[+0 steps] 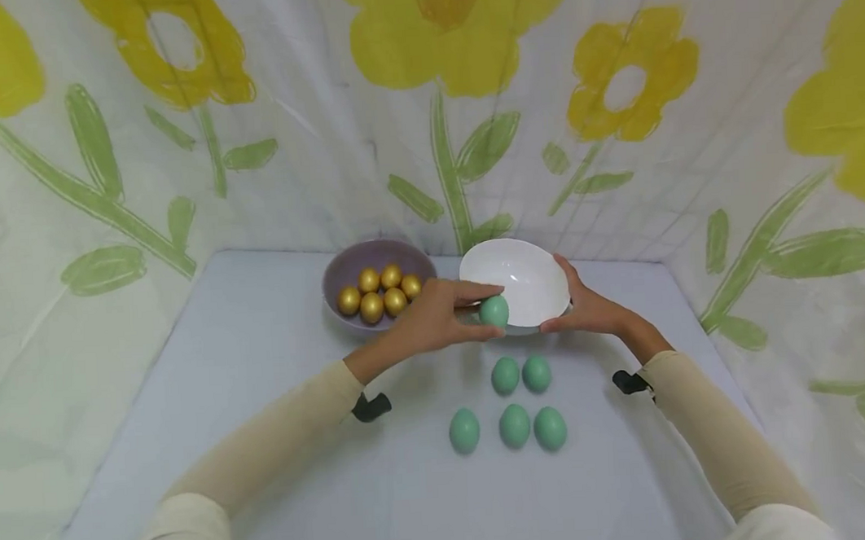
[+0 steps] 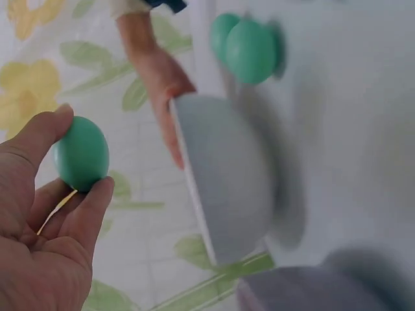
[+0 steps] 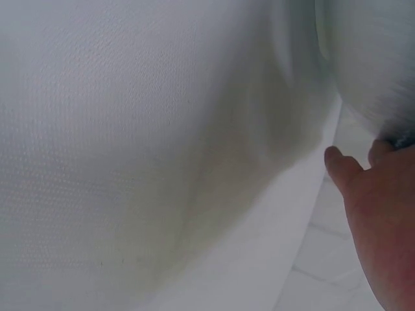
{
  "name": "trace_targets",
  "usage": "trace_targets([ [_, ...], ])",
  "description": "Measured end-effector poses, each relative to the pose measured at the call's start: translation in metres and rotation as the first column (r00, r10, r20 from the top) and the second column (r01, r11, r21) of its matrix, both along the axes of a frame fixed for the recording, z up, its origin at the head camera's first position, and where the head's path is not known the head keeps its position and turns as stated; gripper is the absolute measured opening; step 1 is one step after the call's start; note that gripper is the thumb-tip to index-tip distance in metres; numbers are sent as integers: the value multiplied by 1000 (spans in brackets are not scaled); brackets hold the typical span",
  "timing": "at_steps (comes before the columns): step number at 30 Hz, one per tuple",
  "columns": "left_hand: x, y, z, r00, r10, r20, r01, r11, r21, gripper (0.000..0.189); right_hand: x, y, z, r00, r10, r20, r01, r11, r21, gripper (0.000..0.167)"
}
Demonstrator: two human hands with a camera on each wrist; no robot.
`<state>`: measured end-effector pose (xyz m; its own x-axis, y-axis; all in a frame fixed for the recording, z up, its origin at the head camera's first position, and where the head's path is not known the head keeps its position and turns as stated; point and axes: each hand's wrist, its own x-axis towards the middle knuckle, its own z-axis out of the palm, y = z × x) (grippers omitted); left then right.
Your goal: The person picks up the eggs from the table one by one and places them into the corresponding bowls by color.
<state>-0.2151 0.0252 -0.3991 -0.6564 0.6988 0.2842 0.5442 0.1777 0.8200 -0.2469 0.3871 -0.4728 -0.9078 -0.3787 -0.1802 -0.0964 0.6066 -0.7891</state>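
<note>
My left hand (image 1: 438,314) pinches a green egg (image 1: 493,312) between thumb and fingertips, over the near left part of a white bowl's rim. In the left wrist view the same egg (image 2: 82,154) stands upright in the fingers, raised beside the bowl. The white bowl (image 1: 524,269) shows its inside to the head view. My right hand (image 1: 592,304) grips that bowl at its right side, thumb and fingers spread around the wall. Several green eggs lie on the table in front of the bowl, among them one egg (image 1: 506,375) closest to it.
A purple bowl (image 1: 344,266) with several gold eggs (image 1: 372,307) stands left of the white one, behind my left forearm. Pale cloth covers the table (image 1: 326,487). A curtain (image 1: 310,170) painted with yellow flowers hangs behind its far edge.
</note>
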Motion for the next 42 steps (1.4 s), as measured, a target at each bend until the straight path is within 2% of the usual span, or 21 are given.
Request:
trace_targets([
  [3,-20,10,15,999,18,-31,-18,1000,-14,60,1,-1,-4,1000,4,3,-4,1000,-1,142],
  [7,-48,25,21,1000,7,-24,-8,999,-49,60,2,-3,-9,1000,7,9,-7,1000,-10,141],
  [11,-73,39,17,1000,-14,-13,13,995,-102,62,3,-4,-12,1000,6,25,-5,1000,-30,140],
  [13,-85,45,11,1000,-22,-20,18,989,-146,63,3,-3,-13,999,5,33,-4,999,-35,140],
  [16,-101,53,1,995,-29,-91,4,965,-262,62,3,-2,-14,999,-2,37,3,999,-33,140],
  [18,-109,59,-5,989,-37,-147,-17,937,-349,61,4,-1,-14,999,-8,38,9,1000,-30,140],
  [22,-116,69,-12,976,-71,-205,-45,858,-512,61,5,-2,-11,999,-10,39,11,1000,-20,141],
  [25,-116,76,-16,970,-94,-225,-58,807,-588,60,6,-4,-7,999,-11,38,12,1000,-11,142],
  [28,-116,82,-18,961,-105,-256,-85,769,-634,59,6,-5,-2,1000,-8,29,8,1000,-5,141],
  [32,-114,88,-20,957,-103,-273,-114,729,-675,57,5,-3,3,1000,-9,19,9,1000,-4,140],
  [34,-113,90,-23,951,-106,-290,-127,722,-680,55,5,-1,3,1000,-13,16,13,1000,5,141],
  [38,-114,87,-33,932,-123,-341,-148,728,-669,51,5,-1,3,1000,-19,15,19,1000,23,141],
  [42,-117,85,-38,919,-141,-369,-163,717,-677,52,4,-1,4,1000,-17,15,16,999,41,142],
])
